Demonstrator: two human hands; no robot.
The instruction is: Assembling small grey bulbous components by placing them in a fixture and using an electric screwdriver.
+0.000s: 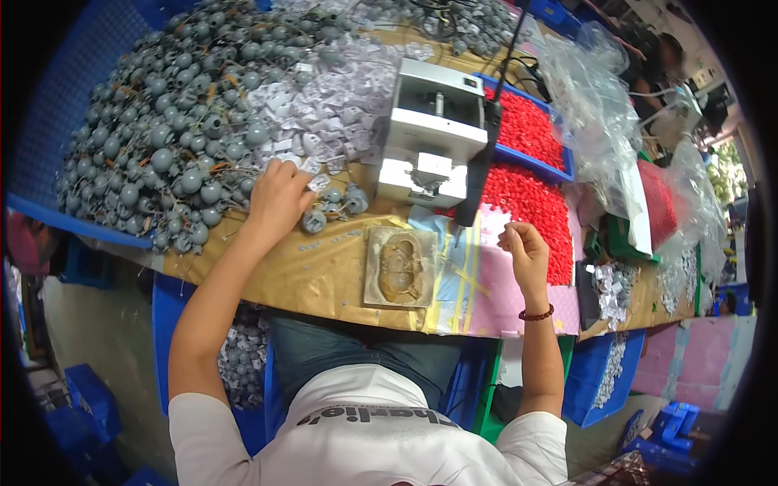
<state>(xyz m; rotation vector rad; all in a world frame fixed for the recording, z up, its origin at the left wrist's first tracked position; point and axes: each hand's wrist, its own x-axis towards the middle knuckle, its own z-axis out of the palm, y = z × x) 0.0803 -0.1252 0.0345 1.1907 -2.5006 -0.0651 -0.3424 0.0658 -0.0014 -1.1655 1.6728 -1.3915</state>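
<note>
**Hands at the parts bench**

The left hand (278,198) is laid palm-down, fingers spread, on the near fringe of the grey round parts (162,138) heaped at the tabletop's (324,279) far left corner. The right hand (525,253) is held loosely curled beside the red pieces (531,202); whether anything is pinched cannot be told. A small white machine (433,134) stands between them.

A small-parts assembly workshop: heaps of grey round parts (162,138), red pieces (531,202), a benchtop press (433,134).

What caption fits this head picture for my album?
Left hand on grey parts, right hand raised beside red pieces.
</note>
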